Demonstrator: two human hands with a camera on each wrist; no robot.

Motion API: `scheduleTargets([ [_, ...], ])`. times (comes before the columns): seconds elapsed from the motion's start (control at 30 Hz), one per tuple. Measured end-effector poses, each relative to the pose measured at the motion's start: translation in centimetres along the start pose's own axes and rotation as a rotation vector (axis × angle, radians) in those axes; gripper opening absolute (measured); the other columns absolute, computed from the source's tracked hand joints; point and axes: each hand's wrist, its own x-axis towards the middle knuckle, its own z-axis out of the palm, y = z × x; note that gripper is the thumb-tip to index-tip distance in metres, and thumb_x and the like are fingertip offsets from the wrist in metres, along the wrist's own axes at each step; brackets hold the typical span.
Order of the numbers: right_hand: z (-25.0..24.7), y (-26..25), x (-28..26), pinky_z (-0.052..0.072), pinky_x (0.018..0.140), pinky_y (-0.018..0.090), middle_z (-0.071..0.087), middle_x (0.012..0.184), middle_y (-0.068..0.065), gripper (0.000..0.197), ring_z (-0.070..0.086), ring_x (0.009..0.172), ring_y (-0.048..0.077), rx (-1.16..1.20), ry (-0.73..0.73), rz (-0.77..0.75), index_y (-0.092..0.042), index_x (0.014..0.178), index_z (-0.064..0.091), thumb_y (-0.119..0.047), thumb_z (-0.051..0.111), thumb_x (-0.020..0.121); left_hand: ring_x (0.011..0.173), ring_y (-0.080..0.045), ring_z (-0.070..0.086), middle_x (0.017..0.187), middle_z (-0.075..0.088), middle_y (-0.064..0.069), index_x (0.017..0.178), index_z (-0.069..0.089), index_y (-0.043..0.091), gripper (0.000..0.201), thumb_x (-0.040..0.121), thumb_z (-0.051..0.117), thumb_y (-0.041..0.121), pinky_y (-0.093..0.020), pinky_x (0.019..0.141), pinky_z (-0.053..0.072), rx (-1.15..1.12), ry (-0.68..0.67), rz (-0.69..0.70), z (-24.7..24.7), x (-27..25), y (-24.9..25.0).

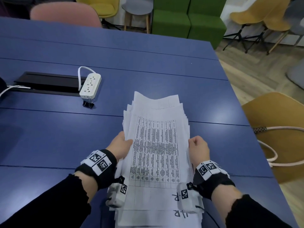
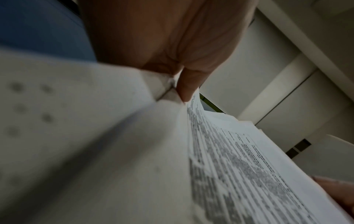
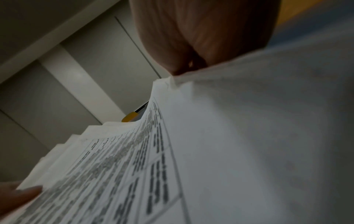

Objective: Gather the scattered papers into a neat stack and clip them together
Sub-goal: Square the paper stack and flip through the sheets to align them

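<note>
Gripping the papers (image 1: 156,145) above the table (image 1: 49,137), left hand (image 1: 120,146) and right hand (image 1: 199,148) curl round opposite edges; far ends staggered, loose sheets may slide out; binder clip (image 1: 88,103) untouched by the power strip (image 1: 90,85).

A blue desk (image 1: 148,66) made of joined panels fills most of the head view. Behind its far edge stand a pink chair (image 1: 65,14), a yellow chair (image 1: 100,5), a grey stool (image 1: 137,7) and a green sofa block (image 1: 187,17). To the right, over a wood-look floor (image 1: 246,71), are mustard chairs (image 1: 256,15), one close beside the desk (image 1: 276,122). The wrist views show pale ceiling panels (image 2: 268,75)
</note>
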Motion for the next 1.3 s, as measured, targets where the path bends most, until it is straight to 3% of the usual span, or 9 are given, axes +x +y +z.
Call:
scheduleTargets([
  [0.07, -0.1, -0.4, 0.1, 0.035, 0.06, 0.028, 0.056, 0.075, -0.001, 0.019, 0.049, 0.07, 0.018, -0.024, 0.014, -0.035, -0.006, 0.082, 0.056, -0.013, 0.043, 0.094, 0.061, -0.015, 0.054, 0.101, 0.066, -0.009, 0.126, 0.047, 0.017, 0.036, 0.092, 0.051, 0.028, -0.026, 0.048, 0.046, -0.025, -0.04, -0.006, -0.1, -0.1, 0.2],
  [0.17, -0.6, -0.6, 0.4, 0.037, 0.066, 0.029, 0.057, 0.074, 0.003, 0.021, 0.049, 0.072, 0.024, -0.035, -0.006, -0.043, -0.007, 0.078, 0.057, -0.014, 0.044, 0.093, 0.077, -0.017, 0.063, 0.108, 0.067, -0.006, 0.124, 0.049, 0.015, 0.044, 0.091, 0.053, 0.043, -0.033, 0.07, 0.055, -0.142, -0.022, -0.027, -0.3, -0.3, 0.6],
  [0.3, -2.0, 1.1, 0.2, 0.048, 0.066, 0.036, 0.054, 0.061, 0.009, 0.034, 0.048, 0.064, 0.03, 0.014, -0.134, 0.056, -0.011, 0.061, 0.05, -0.032, 0.049, 0.087, 0.064, -0.019, 0.062, 0.085, 0.065, -0.012, 0.091, 0.057, 0.001, 0.018, 0.098, 0.041, 0.007, -0.026, 0.055, 0.05, -0.412, -0.004, -0.125, -1.2, -1.8, -0.3],
  [0.57, -4.8, 4.5, -4.7, 0.048, 0.057, 0.03, 0.056, 0.053, -0.005, 0.021, 0.048, 0.054, 0.016, -0.055, -0.342, 0.063, -0.009, 0.071, 0.068, -0.027, 0.066, 0.082, 0.081, -0.028, 0.068, 0.101, 0.073, -0.018, 0.112, 0.062, 0.002, 0.033, 0.091, 0.039, -0.012, -0.037, 0.075, 0.057, -0.289, -0.253, -0.159, -2.5, -5.9, -4.7],
  [0.7, -4.7, 3.5, -6.3, 0.05, 0.064, 0.027, 0.07, 0.072, 0.009, 0.021, 0.065, 0.068, 0.023, -0.228, -0.314, -0.046, -0.007, 0.079, 0.067, -0.028, 0.07, 0.081, 0.099, -0.041, 0.068, 0.102, 0.073, -0.023, 0.109, 0.063, -0.003, 0.027, 0.093, 0.043, -0.011, -0.045, 0.086, 0.055, -0.243, -0.204, -0.139, -1.8, -6.6, -4.9],
  [0.83, -4.2, 2.6, -6.9, 0.047, 0.069, 0.028, 0.071, 0.088, 0.009, 0.014, 0.065, 0.088, 0.024, -0.354, -0.267, -0.094, -0.004, 0.086, 0.066, -0.018, 0.068, 0.082, 0.059, -0.023, 0.067, 0.091, 0.071, -0.027, 0.1, 0.065, -0.01, 0.015, 0.09, 0.053, -0.011, -0.025, 0.05, 0.052, -0.218, -0.088, -0.136, -0.9, -6.4, -5.2],
  [1.0, -4.4, 2.7, -7.0, 0.05, 0.076, 0.033, 0.069, 0.094, 0.014, 0.014, 0.064, 0.089, 0.03, -0.277, -0.308, -0.067, -0.004, 0.091, 0.061, -0.018, 0.061, 0.088, 0.074, -0.032, 0.059, 0.089, 0.071, -0.029, 0.086, 0.068, -0.003, 0.007, 0.086, 0.063, -0.007, -0.039, 0.07, 0.046, -0.263, -0.013, -0.163, -0.5, -6.2, -5.9],
  [1.13, -4.3, 2.0, -7.8, 0.038, 0.058, 0.025, 0.061, 0.099, 0.016, 0.017, 0.055, 0.077, 0.025, -0.256, -0.291, -0.08, -0.004, 0.094, 0.055, -0.021, 0.055, 0.092, 0.046, -0.015, 0.062, 0.07, 0.069, -0.015, 0.076, 0.064, 0.002, 0.016, 0.085, 0.061, -0.011, -0.022, 0.045, 0.047, -0.274, 0.069, -0.133, 0.6, -6.7, -5.7],
  [1.3, -4.2, 1.7, -9.0, 0.037, 0.054, 0.014, 0.059, 0.097, -0.001, 0.026, 0.056, 0.083, 0.014, -0.201, -0.349, -0.015, -0.013, 0.104, 0.052, -0.016, 0.068, 0.084, 0.048, -0.017, 0.059, 0.07, 0.067, -0.014, 0.073, 0.064, 0.005, 0.019, 0.083, 0.061, -0.011, -0.023, 0.05, 0.047, -0.254, 0.123, -0.096, 1.3, -7.2, -5.4],
])
